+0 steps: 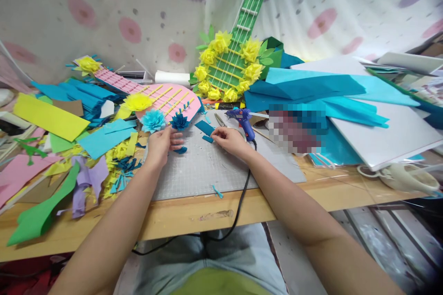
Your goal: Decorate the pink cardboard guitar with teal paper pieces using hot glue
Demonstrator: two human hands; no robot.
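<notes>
A dark blue paper flower stands just above the fingers of my left hand, which pinches it at its base; the hold itself is partly hidden. Close beside it, a light blue paper flower lies against the pink paper guitar. Over the grey cutting mat, my right hand has its fingertips closed at the end of a small dark blue paper piece. A larger dark blue paper strip lies right behind that piece. Another dark blue scrap rests below my left fingers.
A blue glue gun and scissors lie behind my right hand, with a black cord running over the table edge. A green paper guitar with yellow flowers leans behind. Paper scraps cover the left; blue sheets the right.
</notes>
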